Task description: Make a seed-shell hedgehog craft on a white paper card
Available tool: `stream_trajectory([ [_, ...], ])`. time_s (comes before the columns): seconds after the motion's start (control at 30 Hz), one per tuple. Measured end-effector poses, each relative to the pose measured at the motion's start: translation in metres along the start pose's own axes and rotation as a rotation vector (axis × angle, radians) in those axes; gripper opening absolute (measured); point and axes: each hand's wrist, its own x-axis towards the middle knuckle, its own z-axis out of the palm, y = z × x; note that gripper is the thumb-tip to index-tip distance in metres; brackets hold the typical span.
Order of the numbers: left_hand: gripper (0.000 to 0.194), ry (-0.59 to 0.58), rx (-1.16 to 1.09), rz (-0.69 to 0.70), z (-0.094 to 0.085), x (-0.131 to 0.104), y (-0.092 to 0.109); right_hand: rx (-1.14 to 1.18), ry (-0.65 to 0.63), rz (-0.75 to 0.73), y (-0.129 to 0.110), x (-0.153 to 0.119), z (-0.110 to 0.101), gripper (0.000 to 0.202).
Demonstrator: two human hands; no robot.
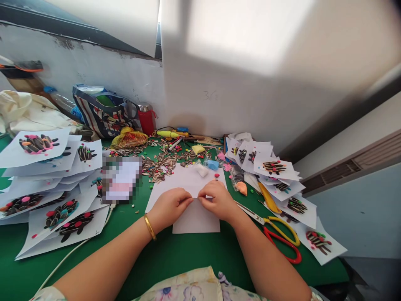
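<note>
A small white paper (196, 221) lies over a larger white sheet (161, 194) at the centre of the green table. My left hand (171, 207), with a gold bangle on its wrist, pinches the small paper's top edge. Close beside it, my right hand (219, 200) pinches the same edge, thumb and forefinger together. Between and beyond my hands are a white clay lump (201, 169), a blue clay lump (212, 164) and a red bit (216, 176). Sunflower seeds (161, 165) are scattered behind the larger sheet.
Seed-decorated cards are piled at left (67, 213) and right (300, 205). Red-and-yellow scissors (282, 238) and a yellow cutter (268, 197) lie right of my right hand. A blurred phone (122, 179) with a cable is at left; a red bottle (146, 119) stands behind.
</note>
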Motion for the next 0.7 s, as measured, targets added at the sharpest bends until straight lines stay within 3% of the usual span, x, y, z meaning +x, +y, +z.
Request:
stream_trajectory([
  [0.2, 0.026, 0.07, 0.053, -0.072, -0.011, 0.004, -0.008, 0.056, 0.03, 0.053, 0.025, -0.002, -0.014, 0.014],
  [0.4, 0.027, 0.162, -0.009, -0.141, -0.024, 0.009, -0.015, 0.152, 0.234, 0.256, 0.037, -0.005, -0.024, 0.012],
  [0.5, 0.028, 0.118, -0.072, -0.106, -0.02, 0.009, -0.012, 0.288, 0.103, 0.267, 0.029, -0.005, -0.019, 0.03],
  [0.57, 0.026, 0.109, -0.114, -0.09, -0.018, 0.009, -0.011, 0.357, -0.052, 0.275, 0.024, -0.006, -0.015, 0.026],
  [0.63, 0.023, 0.173, -0.165, -0.129, -0.017, 0.01, -0.012, 0.397, -0.122, 0.296, 0.022, -0.005, -0.013, 0.017],
  [0.7, 0.022, 0.315, -0.268, -0.203, -0.019, 0.01, -0.015, 0.432, -0.078, 0.321, 0.023, -0.005, -0.012, 0.021],
])
